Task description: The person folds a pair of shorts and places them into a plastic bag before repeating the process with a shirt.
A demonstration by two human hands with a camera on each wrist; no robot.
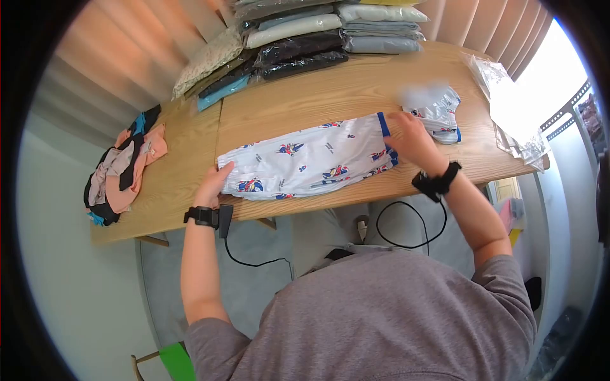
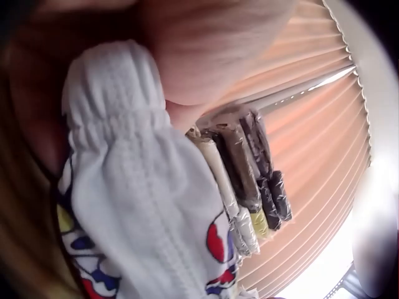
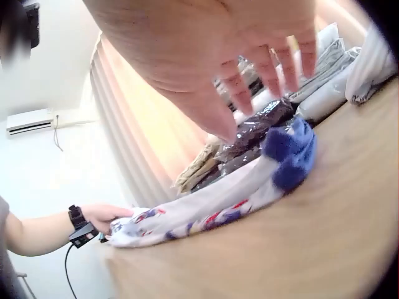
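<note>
A pair of white pants (image 1: 305, 159) with small red and blue cartoon prints lies lengthwise along the table's near side. Its gathered elastic waistband (image 2: 115, 81) is at the left, and its blue cuffs (image 3: 293, 156) are at the right. My left hand (image 1: 213, 186) grips the waistband, thumb on top and the other fingers mostly hidden beneath. Over the cuff end hovers my right hand (image 1: 416, 145); the right wrist view shows its fingers (image 3: 268, 71) spread and straight, above the fabric and holding nothing.
Bagged folded clothes (image 1: 298, 41) are stacked along the back. At the left edge lies a heap of pink and black clothes (image 1: 124, 168). Another white, blue-trimmed garment (image 1: 440, 114) sits at the right, near clear plastic bags (image 1: 508, 101). A wrist cable (image 1: 381, 222) hangs before the table.
</note>
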